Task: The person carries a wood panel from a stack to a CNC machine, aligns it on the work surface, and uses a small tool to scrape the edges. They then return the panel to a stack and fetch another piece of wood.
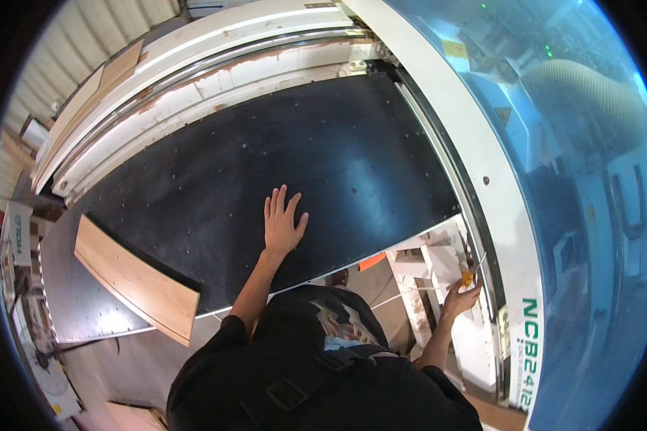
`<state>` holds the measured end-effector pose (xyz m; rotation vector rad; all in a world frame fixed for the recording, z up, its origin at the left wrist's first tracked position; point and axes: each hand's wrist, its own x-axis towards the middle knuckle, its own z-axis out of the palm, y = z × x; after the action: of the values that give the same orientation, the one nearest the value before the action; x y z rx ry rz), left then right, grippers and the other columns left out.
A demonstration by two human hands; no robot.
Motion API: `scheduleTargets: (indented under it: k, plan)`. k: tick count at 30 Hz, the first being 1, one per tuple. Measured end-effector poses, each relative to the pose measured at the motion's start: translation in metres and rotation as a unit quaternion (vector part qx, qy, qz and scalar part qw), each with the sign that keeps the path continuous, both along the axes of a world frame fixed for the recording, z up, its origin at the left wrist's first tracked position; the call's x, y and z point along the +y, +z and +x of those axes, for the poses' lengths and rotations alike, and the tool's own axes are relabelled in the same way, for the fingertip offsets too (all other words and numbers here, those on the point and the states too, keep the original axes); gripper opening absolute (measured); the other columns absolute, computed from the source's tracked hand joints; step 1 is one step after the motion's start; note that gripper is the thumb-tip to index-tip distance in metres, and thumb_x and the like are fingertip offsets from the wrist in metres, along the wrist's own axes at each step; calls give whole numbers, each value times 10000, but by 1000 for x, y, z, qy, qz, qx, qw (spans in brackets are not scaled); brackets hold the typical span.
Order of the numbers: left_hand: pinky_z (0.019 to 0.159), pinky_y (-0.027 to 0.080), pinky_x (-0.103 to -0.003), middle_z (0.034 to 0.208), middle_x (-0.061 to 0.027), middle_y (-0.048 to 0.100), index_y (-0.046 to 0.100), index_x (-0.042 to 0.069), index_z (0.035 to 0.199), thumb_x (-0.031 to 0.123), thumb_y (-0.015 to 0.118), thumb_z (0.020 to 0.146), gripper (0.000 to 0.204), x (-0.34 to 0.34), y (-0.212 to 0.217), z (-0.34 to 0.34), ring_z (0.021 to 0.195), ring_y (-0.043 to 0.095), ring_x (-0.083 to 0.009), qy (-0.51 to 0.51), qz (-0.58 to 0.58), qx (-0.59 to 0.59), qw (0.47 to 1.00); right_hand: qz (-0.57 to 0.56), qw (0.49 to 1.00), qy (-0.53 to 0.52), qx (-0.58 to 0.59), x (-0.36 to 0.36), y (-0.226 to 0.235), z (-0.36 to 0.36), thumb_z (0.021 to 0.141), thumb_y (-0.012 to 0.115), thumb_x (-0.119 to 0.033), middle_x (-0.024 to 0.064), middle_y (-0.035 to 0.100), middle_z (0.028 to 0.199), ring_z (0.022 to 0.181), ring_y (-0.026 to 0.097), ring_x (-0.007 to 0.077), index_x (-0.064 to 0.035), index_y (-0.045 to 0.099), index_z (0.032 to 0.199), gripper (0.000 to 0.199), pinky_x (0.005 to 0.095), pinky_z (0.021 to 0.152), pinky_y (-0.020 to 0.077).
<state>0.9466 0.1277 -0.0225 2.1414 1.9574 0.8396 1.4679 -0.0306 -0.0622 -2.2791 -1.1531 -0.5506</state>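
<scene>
My left hand [282,224] lies with fingers spread on the black table top [216,165] of a machine, palm down and holding nothing. On the right, my right hand [460,296] is closed around a small yellow tool [468,278] with a thin, light nozzle pointing up toward the machine's rail. It looks like an air blow gun; its grip is mostly hidden by my fingers. A thin pale hose [402,294] runs toward that hand from the left. Left of my left arm, a curved, light wooden board [136,279] rests on the table, one end overhanging the near edge.
A long rail [438,144] and a white frame with a blue transparent cover [553,165] border the table on the right. Behind the cover is a ribbed hose [586,90]. A white beam [266,68] spans the far side. Below my right hand stands a white machine leg [474,345].
</scene>
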Motion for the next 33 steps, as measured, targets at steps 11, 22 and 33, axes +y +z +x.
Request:
scheduleTargets:
  k: [11,22,33]
  plan:
    - [1205,199,-594,1577,-273,289,538,98,1404,252,688,925,525,-8,8,3,1474,232,-500,-143,16,-48,988,-106,946,-124,281,-199,-70,-173,871,658,-170,196,620,1197,1128,582,402,-60,602,1236,385,479,982,469]
    - [1167,238,-602,1552,-289,327,571,43,1356,249,677,938,478,-56,2,58,1455,259,-499,-427,7,-77,901,101,544,-478,683,-456,-174,-417,935,605,-214,105,688,776,589,628,177,-19,675,1026,226,323,463,470]
    - [1178,289,-538,1550,-231,335,517,76,1430,175,686,929,537,-236,26,201,1464,287,-402,-730,-127,-6,671,94,679,-383,619,-452,-180,-457,932,649,-333,156,752,976,867,718,264,-24,708,1145,380,416,813,573]
